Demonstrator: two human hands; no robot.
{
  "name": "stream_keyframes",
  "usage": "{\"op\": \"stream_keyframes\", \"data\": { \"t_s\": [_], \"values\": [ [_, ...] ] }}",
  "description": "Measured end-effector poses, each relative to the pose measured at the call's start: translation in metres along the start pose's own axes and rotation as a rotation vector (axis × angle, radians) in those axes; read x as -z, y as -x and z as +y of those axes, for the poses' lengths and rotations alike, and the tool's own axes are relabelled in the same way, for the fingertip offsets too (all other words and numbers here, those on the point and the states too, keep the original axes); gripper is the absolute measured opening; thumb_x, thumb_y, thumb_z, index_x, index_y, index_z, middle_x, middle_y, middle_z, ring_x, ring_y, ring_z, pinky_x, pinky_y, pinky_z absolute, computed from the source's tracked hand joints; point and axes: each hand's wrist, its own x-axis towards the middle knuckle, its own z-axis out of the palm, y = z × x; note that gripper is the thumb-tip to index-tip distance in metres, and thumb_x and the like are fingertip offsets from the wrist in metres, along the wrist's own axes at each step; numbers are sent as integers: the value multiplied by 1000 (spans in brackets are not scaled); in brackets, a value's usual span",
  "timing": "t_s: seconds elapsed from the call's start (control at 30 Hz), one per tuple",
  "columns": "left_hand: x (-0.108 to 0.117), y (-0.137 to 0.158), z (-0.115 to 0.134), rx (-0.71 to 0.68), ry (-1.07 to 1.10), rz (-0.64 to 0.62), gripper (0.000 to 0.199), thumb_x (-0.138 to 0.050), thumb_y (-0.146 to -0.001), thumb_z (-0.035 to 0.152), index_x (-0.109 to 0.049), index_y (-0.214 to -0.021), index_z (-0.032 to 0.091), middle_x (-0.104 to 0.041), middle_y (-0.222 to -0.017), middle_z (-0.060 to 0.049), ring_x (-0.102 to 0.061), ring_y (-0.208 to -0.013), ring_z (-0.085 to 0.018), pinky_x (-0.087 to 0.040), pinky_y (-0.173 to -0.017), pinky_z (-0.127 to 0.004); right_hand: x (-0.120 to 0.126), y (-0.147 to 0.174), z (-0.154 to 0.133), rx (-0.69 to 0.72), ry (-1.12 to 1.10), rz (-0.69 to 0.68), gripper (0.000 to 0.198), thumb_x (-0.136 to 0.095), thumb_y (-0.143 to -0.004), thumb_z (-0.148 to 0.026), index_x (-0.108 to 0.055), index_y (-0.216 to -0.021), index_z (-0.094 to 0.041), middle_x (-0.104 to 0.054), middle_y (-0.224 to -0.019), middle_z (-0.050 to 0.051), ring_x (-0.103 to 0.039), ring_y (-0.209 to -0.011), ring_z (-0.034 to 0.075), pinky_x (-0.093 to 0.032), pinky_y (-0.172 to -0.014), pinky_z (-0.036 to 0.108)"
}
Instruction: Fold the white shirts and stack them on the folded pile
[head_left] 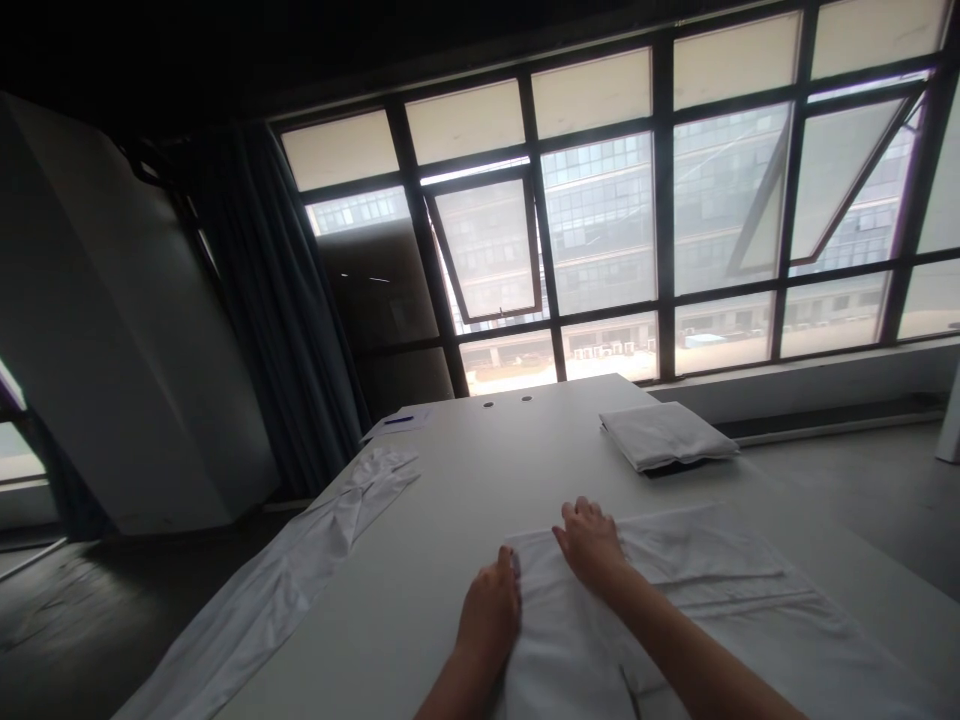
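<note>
A white cloth (720, 625), folded in layers with creases across it, lies on the near right part of the white table (465, 480). At the cloth's left edge is my left hand (491, 605), its fingers closed on the fabric and the thumb uppermost. My right hand (589, 545) reaches over the cloth to its far edge. Its fingers bend down around that edge, and their tips are hidden. The right forearm covers part of the cloth's middle.
Another white cloth (300, 570) lies crumpled along the table's left edge. A folded white stack (667, 437) with something dark beneath sits at the far right. Paper with a blue pen (399, 420) lies far left. Beyond are windows and a dark blue curtain (262, 290).
</note>
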Motion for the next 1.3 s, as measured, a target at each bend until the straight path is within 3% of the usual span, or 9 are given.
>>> {"op": "stream_keyframes", "data": {
  "t_s": [0.17, 0.27, 0.37, 0.5, 0.67, 0.9, 1.13, 1.3],
  "values": [
    [4, 8, -3, 18, -18, -18, 50, -26, -105, 30, -39, -150, 10, -72, -115, -19, -68, -102, -28, -47, -86, -35, -20, 37, -38, 229, -55, -105, 38, -50, -99, -34, -63, -131, -19, -56, -144, 19, -48, -134, 36, -32, -115, 52],
    [5, 17, -4, 14, -43, -53, 52, -26, -105, 28, -36, -153, 10, -72, -114, -19, -69, -102, -30, -48, -86, -37, -42, 48, -41, 238, -108, -146, 51, -44, -102, -40, -53, -147, -18, -42, -160, 17, -31, -149, 36, -15, -125, 55],
    [5, 19, -1, -2, -42, -76, 50, -27, -105, 26, -37, -153, 14, -71, -118, -18, -68, -106, -28, -48, -88, -35, -54, 47, -35, 238, -131, -146, 55, -39, -104, -43, -47, -153, -19, -36, -164, 15, -24, -154, 34, -9, -127, 53],
    [7, 11, 2, -28, -23, -64, 47, -30, -104, 21, -40, -150, 17, -71, -119, -15, -67, -108, -25, -47, -92, -32, -54, 38, -33, 224, -102, -155, 57, -37, -104, -43, -46, -154, -17, -35, -164, 16, -23, -155, 34, -8, -127, 53],
    [12, 9, -2, -17, -16, -58, 47, -29, -105, 25, -40, -149, 12, -73, -112, -16, -70, -101, -26, -50, -85, -31, -52, 33, -34, 202, -73, -143, 59, -35, -104, -47, -47, -153, -16, -36, -164, 17, -25, -154, 35, -10, -127, 54],
    [7, 23, -7, -65, 28, -109, 57, -24, -107, 29, -24, -161, 12, -73, -118, -19, -70, -104, -28, -50, -87, -35, -51, 34, -34, 214, -45, -102, 58, -35, -105, -46, -49, -152, -16, -39, -162, 17, -29, -152, 36, -13, -126, 56],
    [7, 14, -2, -72, 27, -106, 61, -29, -103, 18, -21, -163, 20, -73, -119, -16, -70, -104, -27, -49, -87, -34, -38, 47, -45, 286, -9, -105, 54, -41, -100, -27, -51, -150, -9, -41, -159, 22, -33, -150, 40, -18, -123, 61],
    [16, 18, -3, -9, 12, -112, 63, -29, -102, 20, -17, -163, 13, -74, -114, -18, -71, -102, -29, -50, -83, -35, -46, 59, -51, 291, -27, -136, 57, -38, -102, -28, -45, -154, -6, -39, -160, 22, -30, -152, 38, -16, -125, 62]
  ]
}}
